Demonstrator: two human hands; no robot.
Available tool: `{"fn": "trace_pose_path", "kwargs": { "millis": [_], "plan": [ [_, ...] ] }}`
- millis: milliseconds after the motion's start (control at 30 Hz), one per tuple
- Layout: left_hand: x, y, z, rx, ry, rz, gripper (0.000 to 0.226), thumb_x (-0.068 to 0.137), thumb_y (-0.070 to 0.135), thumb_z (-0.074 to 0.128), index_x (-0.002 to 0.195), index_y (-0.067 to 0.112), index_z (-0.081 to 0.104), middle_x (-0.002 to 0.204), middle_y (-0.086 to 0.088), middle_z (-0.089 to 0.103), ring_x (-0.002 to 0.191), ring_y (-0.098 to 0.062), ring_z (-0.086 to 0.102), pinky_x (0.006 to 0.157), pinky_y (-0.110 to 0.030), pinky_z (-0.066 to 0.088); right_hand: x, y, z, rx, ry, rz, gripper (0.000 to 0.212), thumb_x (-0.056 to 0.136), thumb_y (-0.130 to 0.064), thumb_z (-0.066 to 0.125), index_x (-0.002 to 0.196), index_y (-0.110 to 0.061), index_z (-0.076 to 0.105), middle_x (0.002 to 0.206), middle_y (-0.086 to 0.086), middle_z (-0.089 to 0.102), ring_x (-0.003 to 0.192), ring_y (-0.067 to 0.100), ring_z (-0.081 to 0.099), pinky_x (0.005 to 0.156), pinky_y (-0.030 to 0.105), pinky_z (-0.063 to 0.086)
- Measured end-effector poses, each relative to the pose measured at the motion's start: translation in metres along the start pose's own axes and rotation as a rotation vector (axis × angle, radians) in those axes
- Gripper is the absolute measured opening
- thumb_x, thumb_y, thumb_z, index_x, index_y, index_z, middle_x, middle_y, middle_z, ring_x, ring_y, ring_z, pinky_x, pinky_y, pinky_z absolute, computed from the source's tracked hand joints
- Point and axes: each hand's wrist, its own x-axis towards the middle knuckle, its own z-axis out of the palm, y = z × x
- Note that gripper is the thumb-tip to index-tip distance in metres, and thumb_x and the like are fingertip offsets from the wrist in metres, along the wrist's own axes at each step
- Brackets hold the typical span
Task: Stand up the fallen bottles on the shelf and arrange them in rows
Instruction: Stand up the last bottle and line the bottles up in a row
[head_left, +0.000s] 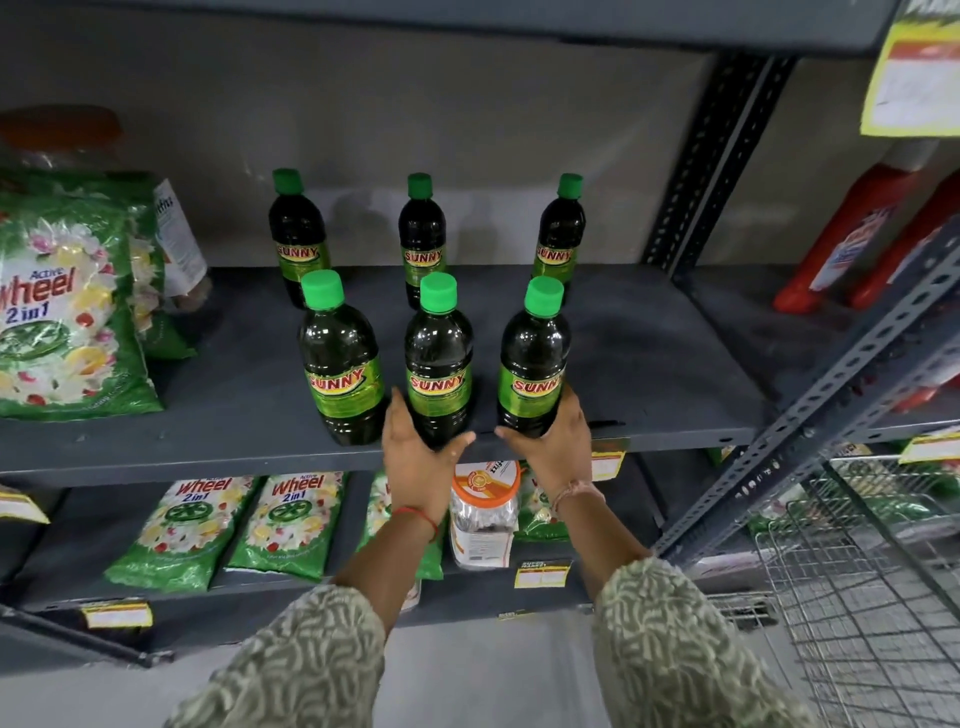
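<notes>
From the head camera, you are looking at six bottles standing upright on the shelf (649, 358), three at the back and three at the front. The back row (422, 234) stands well spaced near the rear wall. The front row sits close to the shelf's edge: the front left bottle (340, 364) stands free, while your left hand (418, 457) cups the base of the middle bottle (439, 364) and your right hand (553, 441) wraps the base of the front right bottle (532, 364). On both hands the fingers are curled loosely around the bottle bottoms, holding them rather than spread wide.

No bottle is lying down anywhere that the view shows, so the standing-up part looks finished. What seems left is only fine adjustment: nudging the two bottles you hold so the front row lines up with the back one and the gaps match. Detergent bags (57, 301) to the left stay clear of the rows.
</notes>
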Motion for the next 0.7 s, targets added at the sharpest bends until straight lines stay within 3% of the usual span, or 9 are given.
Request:
{"fn": "trace_pose_path", "kwargs": {
  "millis": [67,167,333,500,700],
  "plan": [
    [0.006,0.0,0.003,0.032,0.023,-0.007,0.075,0.065,0.012,0.08,0.129,0.002,0.042,0.129,-0.02,0.054,0.122,-0.033,0.049,0.102,-0.029,0.037,0.001,0.004,-0.001,0.001,0.018,-0.008,0.085,0.06,-0.023,0.084,0.129,-0.005,0.038,0.125,0.016,0.053,0.118,0.028,0.049,0.093,0.03,0.04],
    [0.008,-0.002,0.004,0.076,0.048,-0.001,0.063,0.067,0.011,0.078,0.121,0.003,0.048,0.119,-0.02,0.06,0.113,-0.033,0.054,0.091,-0.026,0.037,0.007,0.01,-0.01,-0.006,0.043,-0.008,0.082,0.059,-0.025,0.084,0.126,-0.005,0.041,0.12,0.015,0.056,0.114,0.029,0.05,0.093,0.033,0.043],
    [0.01,-0.004,0.008,0.087,0.043,0.023,0.059,0.067,0.013,0.079,0.117,0.005,0.05,0.118,-0.017,0.062,0.111,-0.03,0.056,0.091,-0.026,0.039,0.021,0.027,-0.035,-0.023,0.085,0.039,0.077,0.057,-0.026,0.085,0.12,-0.005,0.046,0.115,0.016,0.059,0.109,0.031,0.054,0.09,0.037,0.047],
    [0.011,-0.006,0.01,0.094,0.035,0.04,0.06,0.066,0.016,0.08,0.118,0.007,0.051,0.118,-0.016,0.063,0.111,-0.03,0.057,0.095,-0.03,0.042,0.026,0.04,-0.056,-0.012,0.136,0.05,0.074,0.058,-0.022,0.085,0.118,-0.005,0.046,0.113,0.016,0.059,0.107,0.03,0.055,0.086,0.03,0.043],
    [0.009,-0.004,0.009,0.093,0.03,0.034,0.058,0.066,0.016,0.08,0.116,0.006,0.051,0.115,-0.016,0.064,0.108,-0.031,0.058,0.092,-0.032,0.044,0.027,0.043,-0.058,-0.003,0.112,0.06,0.08,0.058,-0.025,0.085,0.123,-0.007,0.043,0.119,0.015,0.057,0.113,0.03,0.053,0.094,0.038,0.047]
  ]
}}
